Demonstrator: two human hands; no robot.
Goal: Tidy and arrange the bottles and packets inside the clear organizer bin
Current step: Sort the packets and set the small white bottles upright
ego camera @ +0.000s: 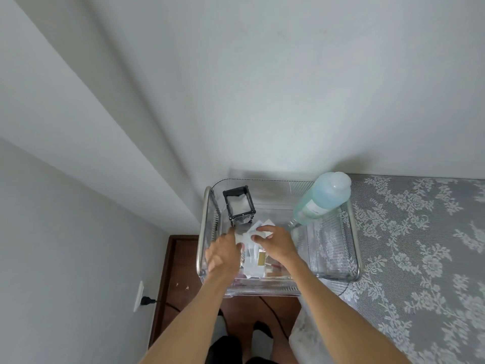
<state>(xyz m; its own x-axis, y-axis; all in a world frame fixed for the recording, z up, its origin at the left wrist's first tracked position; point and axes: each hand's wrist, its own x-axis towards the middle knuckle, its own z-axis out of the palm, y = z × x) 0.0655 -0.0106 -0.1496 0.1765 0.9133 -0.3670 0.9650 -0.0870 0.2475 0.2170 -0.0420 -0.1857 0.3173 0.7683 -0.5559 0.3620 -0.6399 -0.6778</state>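
A clear organizer bin (351, 245) with metal handles sits on a lace-covered surface by the wall. Inside it, a tall bottle of pale blue liquid (321, 198) leans in the far right corner. A black-framed square container (238, 204) stands at the far left. Several white and coloured packets (253, 258) lie in the middle and near part. My left hand (223, 254) and my right hand (275, 241) are both inside the bin, fingers closed on white packets at the pile's far end.
The grey lace cloth (420, 245) covers the surface to the right. White walls stand close behind and left. Below the bin are a dark wooden floor (181, 271), a wall socket with a black plug (143, 300), and a cable.
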